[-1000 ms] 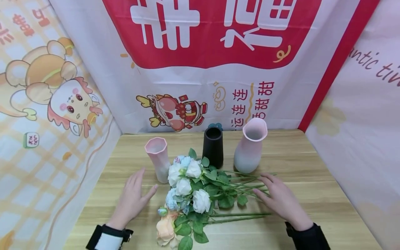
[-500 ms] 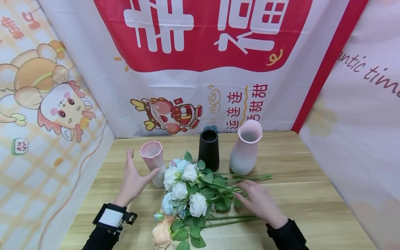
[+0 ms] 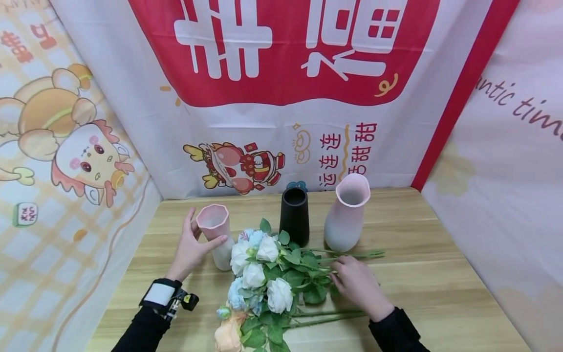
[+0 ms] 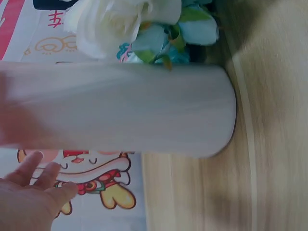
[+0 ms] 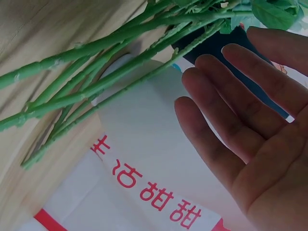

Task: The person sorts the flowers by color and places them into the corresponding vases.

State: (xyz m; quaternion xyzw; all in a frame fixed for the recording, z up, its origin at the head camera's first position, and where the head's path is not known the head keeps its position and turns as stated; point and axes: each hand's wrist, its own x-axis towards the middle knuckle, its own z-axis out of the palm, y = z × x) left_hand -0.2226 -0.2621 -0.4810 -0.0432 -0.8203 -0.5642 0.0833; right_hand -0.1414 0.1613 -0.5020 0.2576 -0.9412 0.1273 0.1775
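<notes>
My left hand (image 3: 190,252) is at the small pink-and-white vase (image 3: 223,255), thumb across its front and fingers on its far left side near the rim. In the left wrist view the fingers (image 4: 45,185) are extended beside the vase (image 4: 125,108). My right hand (image 3: 358,286) is over the green stems (image 3: 334,318) of a bunch of artificial flowers (image 3: 252,276) lying on the table. The right wrist view has its fingers (image 5: 250,103) spread and gently bent, with stems (image 5: 120,38) beyond the fingertips. The blooms are white, pale blue and peach.
A black vase (image 3: 294,217) stands behind the flowers, and a taller pink-to-grey vase (image 3: 346,215) to its right. The wooden table (image 3: 440,274) ends at a printed cloth backdrop (image 3: 281,117); more cloth hangs at both sides.
My left hand has moved up and right to the small vase, its thumb now in front of it. My right hand has shifted left along the stems toward the leaves.
</notes>
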